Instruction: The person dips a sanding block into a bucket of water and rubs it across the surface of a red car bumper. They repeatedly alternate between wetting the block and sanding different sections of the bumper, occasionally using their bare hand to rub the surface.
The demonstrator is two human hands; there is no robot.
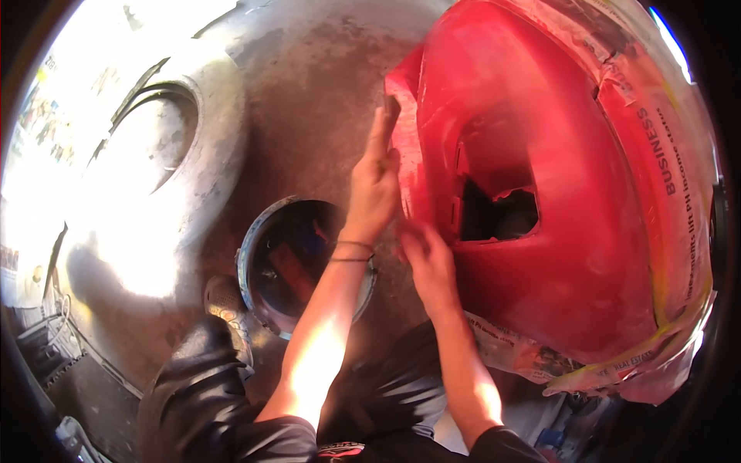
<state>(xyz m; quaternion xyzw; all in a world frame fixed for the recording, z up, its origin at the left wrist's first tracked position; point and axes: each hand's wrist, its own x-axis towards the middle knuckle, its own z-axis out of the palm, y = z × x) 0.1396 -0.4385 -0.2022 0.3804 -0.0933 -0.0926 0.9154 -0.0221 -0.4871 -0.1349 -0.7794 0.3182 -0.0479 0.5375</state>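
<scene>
A large red car body panel (575,270) fills the right side of the head view, with a squarish opening cut through it. My left hand (372,185) reaches up along the panel's left edge, its fingers against a dark flat piece (392,112) pressed to that edge. Lower down, my right hand (426,258) is at the same edge, left of the opening. Motion smears its fingers, and the palm side is hidden. The lower edge strip beside both hands looks paler and scuffed.
Newspaper masking (668,193) wraps the panel's right and lower border. A round bucket (245,262) with dark contents stands on the concrete floor (309,100) left of my forearm. A round pale tyre-like form (220,147) lies in glaring sunlight at left. My shoe (224,297) is beside the bucket.
</scene>
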